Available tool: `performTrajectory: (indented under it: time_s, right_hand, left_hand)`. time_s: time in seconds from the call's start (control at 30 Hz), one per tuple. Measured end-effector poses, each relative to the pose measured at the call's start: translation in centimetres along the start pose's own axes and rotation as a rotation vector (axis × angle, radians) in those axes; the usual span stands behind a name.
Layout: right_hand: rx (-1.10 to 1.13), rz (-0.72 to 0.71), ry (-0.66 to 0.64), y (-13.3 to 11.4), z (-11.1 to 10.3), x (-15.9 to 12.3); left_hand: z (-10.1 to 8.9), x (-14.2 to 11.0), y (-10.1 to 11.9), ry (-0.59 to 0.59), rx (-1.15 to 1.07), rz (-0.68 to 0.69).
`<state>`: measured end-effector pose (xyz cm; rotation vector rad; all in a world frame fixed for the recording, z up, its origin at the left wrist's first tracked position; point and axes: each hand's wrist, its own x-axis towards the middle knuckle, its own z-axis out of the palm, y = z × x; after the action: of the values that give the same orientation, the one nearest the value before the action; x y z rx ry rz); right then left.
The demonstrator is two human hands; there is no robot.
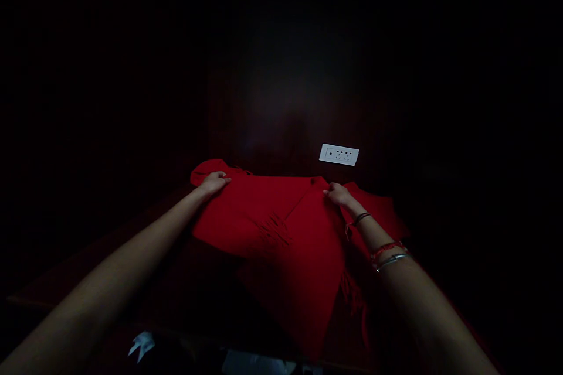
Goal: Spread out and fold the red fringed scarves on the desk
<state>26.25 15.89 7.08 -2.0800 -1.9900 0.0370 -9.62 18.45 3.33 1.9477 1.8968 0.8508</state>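
Observation:
A red fringed cloth, like a scarf (pixel 272 199), lies spread and partly folded on a dark surface, its lower end hanging towards me. My left hand (pixel 214 183) pinches its far left edge between thumb and fingers. At the far right edge, my right hand (pixel 338 193) is closed on the same cloth. Fringe strands show in the middle and below my right forearm. More red cloth (pixel 378 208) extends beyond my right hand; whether it belongs to the same piece I cannot tell. Bracelets (pixel 393 261) circle my right wrist and forearm.
A white socket plate (pixel 339 154) is set in the dark back panel behind the cloth. Below the near edge are a pale scrap-like shape (pixel 141 344) and a light flat object (pixel 257 363). Deep shadow hides both sides.

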Motion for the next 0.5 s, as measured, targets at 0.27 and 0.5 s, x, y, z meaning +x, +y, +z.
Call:
performTrajectory:
  time_s: [0.27, 0.5]
  right_hand:
    - [0.04, 0.03, 0.091, -1.8, 3.1, 1.1]
    - [-0.029, -0.328, 0.18, -2.1, 3.0, -4.0]
  left_hand:
    - [2.3, -0.9, 0.7, 0.161, 0.185, -0.119]
    - [3.7, -7.5, 3.8, -0.017, 0.369, 0.522]
